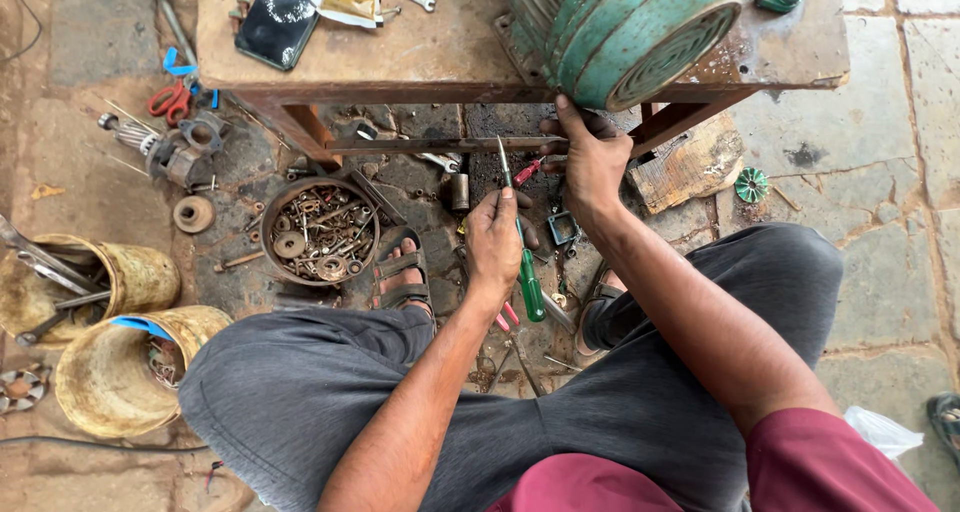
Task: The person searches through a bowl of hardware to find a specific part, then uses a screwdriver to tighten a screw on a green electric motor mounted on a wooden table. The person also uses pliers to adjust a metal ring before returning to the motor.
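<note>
My left hand [494,240] grips a green-handled screwdriver [528,277] by its shaft, the tip pointing up toward the table's edge. My right hand [592,158] rests against the underside of a green electric motor's [620,27] ribbed end cover, fingers touching its lower rim. The motor lies on a rusty metal table [430,57]. My knees in grey trousers spread below, feet in sandals on the floor.
A round pan of nuts and washers [322,232] sits under the table. Two yellowed buckets with tools [120,372] stand at left. A phone [280,17], a packet and a spanner lie on the table. Red pliers, scissors and scrap parts litter the stone floor.
</note>
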